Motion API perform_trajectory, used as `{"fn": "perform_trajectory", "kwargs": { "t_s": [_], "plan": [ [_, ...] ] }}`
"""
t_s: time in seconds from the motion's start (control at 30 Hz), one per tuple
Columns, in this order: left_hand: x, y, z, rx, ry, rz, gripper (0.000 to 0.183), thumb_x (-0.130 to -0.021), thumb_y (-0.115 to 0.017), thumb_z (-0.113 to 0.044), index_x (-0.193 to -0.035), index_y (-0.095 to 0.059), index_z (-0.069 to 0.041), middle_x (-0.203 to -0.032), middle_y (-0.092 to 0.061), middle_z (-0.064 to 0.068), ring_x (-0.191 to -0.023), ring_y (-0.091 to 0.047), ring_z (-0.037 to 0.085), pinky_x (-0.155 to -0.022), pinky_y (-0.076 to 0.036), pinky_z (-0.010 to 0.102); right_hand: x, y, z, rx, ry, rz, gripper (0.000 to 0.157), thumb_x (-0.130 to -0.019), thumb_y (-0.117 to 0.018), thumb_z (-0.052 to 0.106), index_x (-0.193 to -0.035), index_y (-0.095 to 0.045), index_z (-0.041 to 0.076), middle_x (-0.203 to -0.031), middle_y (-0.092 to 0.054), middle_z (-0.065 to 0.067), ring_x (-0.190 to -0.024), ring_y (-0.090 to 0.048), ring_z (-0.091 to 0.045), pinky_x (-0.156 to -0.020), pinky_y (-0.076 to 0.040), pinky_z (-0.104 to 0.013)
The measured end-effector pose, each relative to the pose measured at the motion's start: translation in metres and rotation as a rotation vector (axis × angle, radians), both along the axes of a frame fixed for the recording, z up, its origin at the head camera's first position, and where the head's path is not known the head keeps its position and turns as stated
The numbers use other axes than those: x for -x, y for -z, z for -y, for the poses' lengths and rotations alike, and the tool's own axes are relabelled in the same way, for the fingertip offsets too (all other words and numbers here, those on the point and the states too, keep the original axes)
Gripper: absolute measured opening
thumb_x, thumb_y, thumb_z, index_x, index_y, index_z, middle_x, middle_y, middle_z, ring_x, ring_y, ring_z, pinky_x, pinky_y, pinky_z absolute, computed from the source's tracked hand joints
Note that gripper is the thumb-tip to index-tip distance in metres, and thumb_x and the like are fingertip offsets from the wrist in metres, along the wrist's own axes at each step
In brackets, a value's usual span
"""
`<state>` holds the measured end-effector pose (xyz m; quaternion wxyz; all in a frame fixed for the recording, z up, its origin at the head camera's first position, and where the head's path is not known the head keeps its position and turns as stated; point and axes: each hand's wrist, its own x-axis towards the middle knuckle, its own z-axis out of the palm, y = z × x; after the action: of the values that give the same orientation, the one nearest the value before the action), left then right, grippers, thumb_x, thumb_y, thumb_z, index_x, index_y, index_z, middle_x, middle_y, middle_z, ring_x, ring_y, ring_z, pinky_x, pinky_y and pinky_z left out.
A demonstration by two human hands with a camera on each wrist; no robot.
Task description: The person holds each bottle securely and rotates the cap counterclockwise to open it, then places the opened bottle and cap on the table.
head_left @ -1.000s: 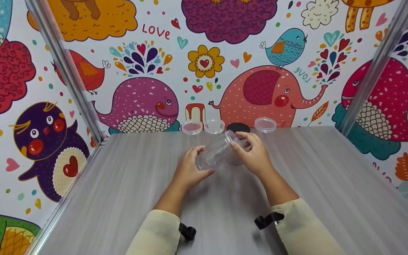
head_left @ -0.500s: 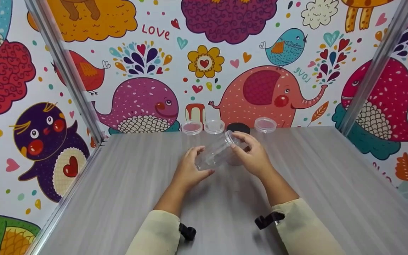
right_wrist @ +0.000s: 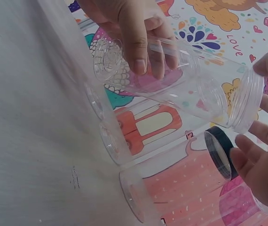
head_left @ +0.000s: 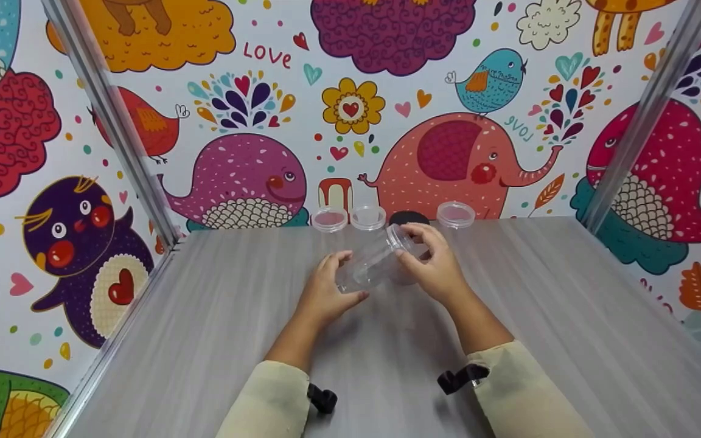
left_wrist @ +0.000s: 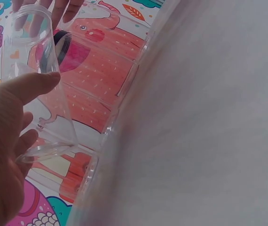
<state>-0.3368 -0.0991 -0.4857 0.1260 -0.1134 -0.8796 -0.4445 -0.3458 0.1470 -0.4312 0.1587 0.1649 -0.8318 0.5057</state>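
Observation:
A clear plastic jar (head_left: 367, 267) is held tilted over the table, its lidded end up and to the right. My left hand (head_left: 329, 291) grips the lower body near the base; in the left wrist view its thumb lies along the jar wall. At the upper end my right hand (head_left: 440, 267) holds the clear lid (head_left: 395, 236) between thumb and fingers. The right wrist view shows the ridged clear lid (right_wrist: 248, 101) with the fingertips at its edge. The see-through jar looks to have nothing inside.
Behind the held jar, along the table's back edge, stand two clear-lidded jars (head_left: 330, 220), a jar with a black lid (head_left: 410, 218) and another clear jar (head_left: 456, 215). A wall printed with cartoon animals rises behind the grey table (head_left: 235, 316). Metal posts (head_left: 122, 134) flank it.
My right fingers have shifted slightly around the lid, while the jar and my left hand have stayed in place.

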Motion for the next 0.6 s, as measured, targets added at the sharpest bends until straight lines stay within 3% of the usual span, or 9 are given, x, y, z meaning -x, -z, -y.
{"fn": "perform_trajectory", "kwargs": {
  "t_s": [0.23, 0.6],
  "plan": [
    [-0.0027, -0.0015, -0.0020, -0.001, 0.000, 0.042, 0.084, -0.078, -0.096, -0.030, -0.151, -0.054, -0.024, -0.152, -0.060, 0.003, -0.141, -0.058, 0.027, -0.122, -0.046, 0.060, -0.0024, -0.0014, 0.0015, -0.071, 0.103, 0.073, 0.057, -0.095, -0.075, 0.053, -0.144, -0.065, 0.025, -0.135, -0.064, -0.009, -0.111, -0.060, -0.026, -0.089, -0.063, -0.043],
    [-0.0014, 0.0009, -0.0005, -0.013, 0.000, 0.027, 0.084, -0.078, -0.097, -0.030, -0.150, -0.054, -0.023, -0.152, -0.060, 0.003, -0.141, -0.058, 0.026, -0.121, -0.047, 0.058, -0.0002, 0.0022, 0.0012, 0.041, 0.018, 0.062, 0.047, -0.095, -0.079, 0.040, -0.139, -0.069, 0.024, -0.134, -0.066, -0.006, -0.113, -0.060, -0.026, -0.090, -0.058, -0.036]
  ]
}}
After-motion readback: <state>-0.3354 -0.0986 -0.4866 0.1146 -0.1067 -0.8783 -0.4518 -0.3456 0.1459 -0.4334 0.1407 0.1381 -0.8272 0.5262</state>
